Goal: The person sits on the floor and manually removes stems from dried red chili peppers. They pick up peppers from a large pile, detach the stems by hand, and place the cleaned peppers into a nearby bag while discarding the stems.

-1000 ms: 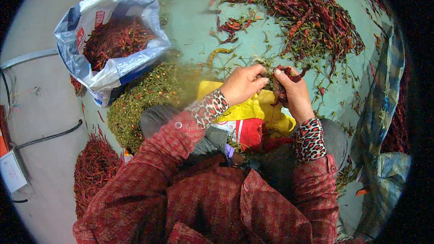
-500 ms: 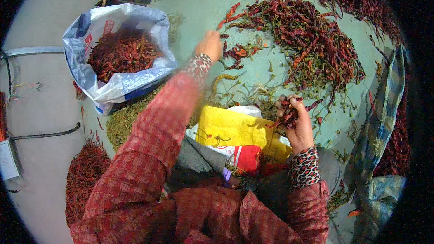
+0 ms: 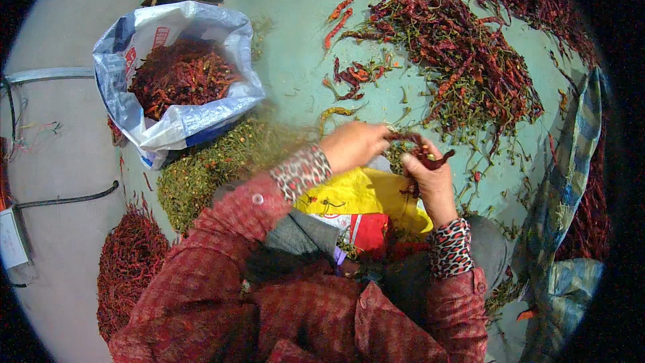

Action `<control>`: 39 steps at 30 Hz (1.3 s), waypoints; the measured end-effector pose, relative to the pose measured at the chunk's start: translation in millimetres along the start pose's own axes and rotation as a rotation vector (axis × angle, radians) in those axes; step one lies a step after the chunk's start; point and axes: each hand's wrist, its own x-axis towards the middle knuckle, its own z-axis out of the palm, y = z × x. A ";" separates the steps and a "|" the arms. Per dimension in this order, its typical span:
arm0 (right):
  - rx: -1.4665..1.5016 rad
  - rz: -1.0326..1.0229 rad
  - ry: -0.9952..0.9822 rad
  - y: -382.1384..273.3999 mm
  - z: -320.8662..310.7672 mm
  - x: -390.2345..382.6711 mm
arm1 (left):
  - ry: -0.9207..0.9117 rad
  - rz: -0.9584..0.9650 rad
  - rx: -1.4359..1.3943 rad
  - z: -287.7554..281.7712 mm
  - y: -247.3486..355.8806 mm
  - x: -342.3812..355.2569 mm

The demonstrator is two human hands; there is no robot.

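Dried red chilies (image 3: 435,159) are held in my right hand (image 3: 433,188), its thumb and fingers closed around them. My left hand (image 3: 356,144) has come up against it, fingertips pinched at the end of a dark chili (image 3: 406,136) that reaches across to the right hand. Below both hands, a yellow sheet (image 3: 363,188) lies over my lap. Beyond them on the floor is a large heap of dried chilies (image 3: 463,60) with stems, and a few loose chilies (image 3: 359,77) lie left of it.
A white and blue woven sack (image 3: 195,124) holding chilies stands at the left. Beside it lies a pile of green stems (image 3: 201,178). Another chili pile (image 3: 131,275) is at lower left, near a black cable (image 3: 70,199). A checked sheet (image 3: 578,175) runs along the right.
My left hand has moved down and right, from near the loose chilies to my right hand. The right hand stays nearly in place, still holding chilies.
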 end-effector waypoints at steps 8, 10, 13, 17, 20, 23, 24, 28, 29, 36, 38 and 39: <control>-0.181 -0.146 -0.169 4.6 -3.9 -0.4 | 0.070 -0.016 -0.128 16.8 25.9 -22.6; -0.188 -0.106 -0.155 2.4 -3.7 -1.5 | 0.019 -0.049 -0.177 23.4 22.2 -24.5; -0.217 -0.135 -0.156 -0.9 -1.4 -2.3 | 0.027 -0.013 -0.216 18.3 22.8 -23.3; 0.147 0.133 -0.057 -10.1 2.7 -4.0 | 0.035 0.033 -0.446 10.3 29.6 -21.7; 0.455 0.188 0.031 -6.2 6.6 1.5 | 0.102 0.143 -0.659 -7.6 38.9 -15.7; 0.448 0.140 0.360 -11.7 -23.6 17.2 | 0.159 0.178 -0.789 -33.9 39.0 -5.4; 0.530 0.006 0.247 -9.6 -33.9 21.3 | 0.220 -0.033 -0.692 -40.5 21.0 17.2; 0.429 0.214 0.176 -17.5 -14.9 17.3 | 0.534 -0.273 0.036 -86.3 -114.4 102.6; 0.401 0.206 0.120 -13.1 -15.2 18.5 | 0.637 -0.290 0.257 -97.6 -135.5 116.0; 0.319 0.179 0.179 3.7 -17.5 24.1 | 0.393 -0.562 0.392 -105.8 -162.8 144.5; 0.341 0.173 0.174 4.0 -14.9 25.2 | 0.496 -0.480 0.416 -108.6 -173.5 130.9; 0.322 0.176 0.167 2.2 -10.3 23.8 | 0.533 -0.464 0.436 -112.3 -180.4 121.9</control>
